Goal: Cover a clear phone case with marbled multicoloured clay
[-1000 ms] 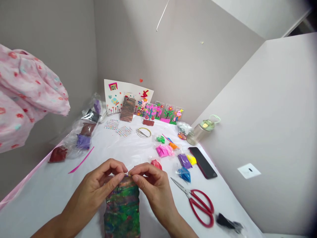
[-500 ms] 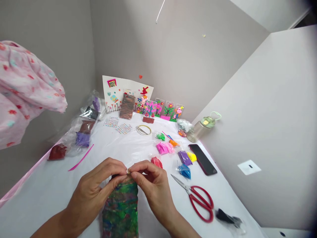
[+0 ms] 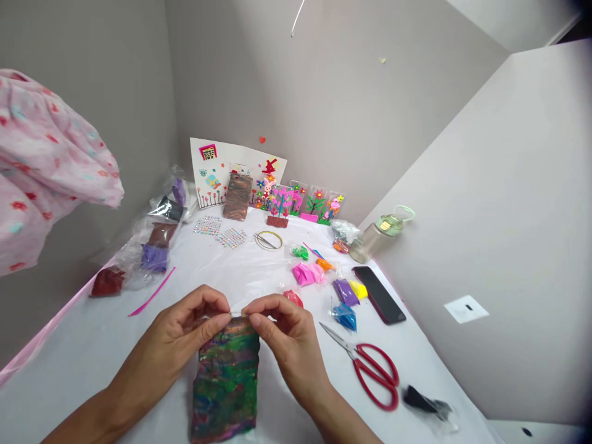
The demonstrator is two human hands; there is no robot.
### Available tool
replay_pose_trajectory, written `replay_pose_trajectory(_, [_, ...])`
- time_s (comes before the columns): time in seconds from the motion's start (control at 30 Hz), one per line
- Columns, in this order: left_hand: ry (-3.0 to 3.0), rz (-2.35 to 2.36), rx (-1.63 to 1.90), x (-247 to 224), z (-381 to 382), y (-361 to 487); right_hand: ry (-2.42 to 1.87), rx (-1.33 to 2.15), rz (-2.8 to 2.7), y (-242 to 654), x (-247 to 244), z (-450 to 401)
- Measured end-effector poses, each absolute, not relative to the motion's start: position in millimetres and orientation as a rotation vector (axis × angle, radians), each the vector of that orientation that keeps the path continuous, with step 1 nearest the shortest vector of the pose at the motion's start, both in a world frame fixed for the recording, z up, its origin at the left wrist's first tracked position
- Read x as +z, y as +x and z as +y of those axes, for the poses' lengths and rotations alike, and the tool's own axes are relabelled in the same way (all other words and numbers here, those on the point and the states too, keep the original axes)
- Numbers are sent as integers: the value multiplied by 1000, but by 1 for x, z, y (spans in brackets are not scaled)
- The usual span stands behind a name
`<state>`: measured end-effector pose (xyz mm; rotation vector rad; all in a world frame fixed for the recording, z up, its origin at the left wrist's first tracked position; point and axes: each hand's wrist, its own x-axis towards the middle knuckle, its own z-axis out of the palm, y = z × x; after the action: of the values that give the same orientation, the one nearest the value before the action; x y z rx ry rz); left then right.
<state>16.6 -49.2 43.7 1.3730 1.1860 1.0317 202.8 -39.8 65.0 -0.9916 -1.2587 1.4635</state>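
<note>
A flat rectangular piece (image 3: pixel 226 382), which looks like a phone case covered in marbled green, blue and brown clay, is in front of me. My left hand (image 3: pixel 189 333) pinches its far edge near the left corner, thumb against forefinger. At the right end of that edge, my right hand (image 3: pixel 287 339) pinches in the same way. A short pale strip of the edge shows between my fingertips; I cannot make out what it is. Red-handled scissors (image 3: pixel 370 370) lie open-bladed to the right of my right hand. A red clay packet (image 3: pixel 293 298) sits just beyond it.
Several clay packets, including pink (image 3: pixel 309 273) and blue (image 3: pixel 345 316), lie right of centre, near a phone (image 3: pixel 379 295) and a bottle (image 3: pixel 382 237). Bagged clay (image 3: pixel 155 258) and a pink strip (image 3: pixel 152 291) are at left. Decorated cases (image 3: pixel 317 203) lean at the back; floral cloth (image 3: pixel 50 166) hangs left.
My hands have moved slightly apart along the far edge, the left one going left. More of the marbled piece and its edge shows between them.
</note>
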Motion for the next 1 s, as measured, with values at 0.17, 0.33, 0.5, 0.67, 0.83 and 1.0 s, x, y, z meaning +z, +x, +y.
replay_pose_trajectory(0.17, [1309,1126,1005,42,-52,23,-1056,1453,-1281,201,66,-40])
replay_pose_trajectory(0.33, [1154,1043,1023,37,-50,19,-1040,1454,-1219,202,67,-35])
replay_pose_trajectory(0.5, [1125,1044,954,34,-47,14,-997,1507,-1199,203,65,-35])
replay_pose_trajectory(0.67, [1066,1089,1008,40,-47,13,-987,1519,-1171,203,64,-35])
replay_pose_trajectory(0.83, [1057,1003,995,37,-46,11,-1010,1503,-1213,206,65,-35])
replay_pose_trajectory(1.0, [1092,1107,1046,32,-49,18,-987,1612,-1222,205,64,-36])
